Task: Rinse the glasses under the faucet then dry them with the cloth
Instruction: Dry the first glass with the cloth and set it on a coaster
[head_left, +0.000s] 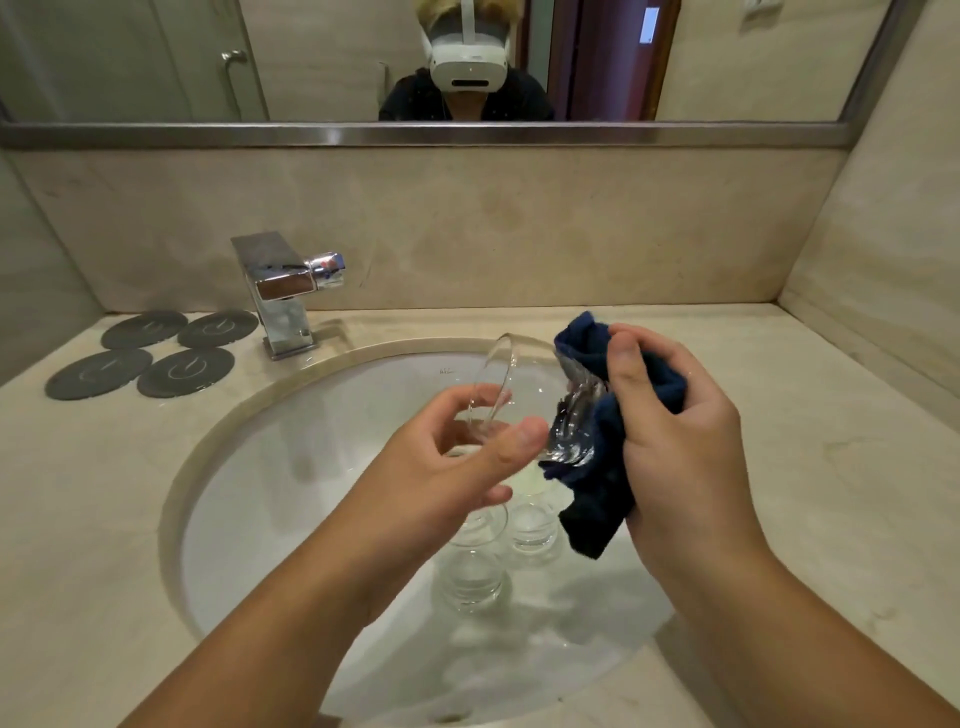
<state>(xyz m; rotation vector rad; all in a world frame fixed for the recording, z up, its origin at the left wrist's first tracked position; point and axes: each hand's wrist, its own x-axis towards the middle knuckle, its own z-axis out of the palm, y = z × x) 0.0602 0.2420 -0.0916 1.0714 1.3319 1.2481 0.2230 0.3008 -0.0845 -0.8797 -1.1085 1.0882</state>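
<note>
Waiting glasses (470, 571): two upright, low in the sink (249, 467).
Left hand (457, 467): holds the tilted glass (498, 384) above the sink.
Right hand (680, 436): grips the cloth (595, 519) against the glass wall.
Recommendation: turn the glass slowly and press lightly; it is probably slippery.
Faucet (280, 291): behind the sink, left.

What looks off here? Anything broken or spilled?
Nothing stands out. The glass is tilted because the left hand holds it against the blue cloth in the right hand; two more glasses stand upright in the sink.

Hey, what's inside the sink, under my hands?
Two clear glasses stand side by side in the sink. Your left hand, holding a third glass, and the blue cloth in your right hand partly cover them, and your forearms hide part of the sink.
</note>
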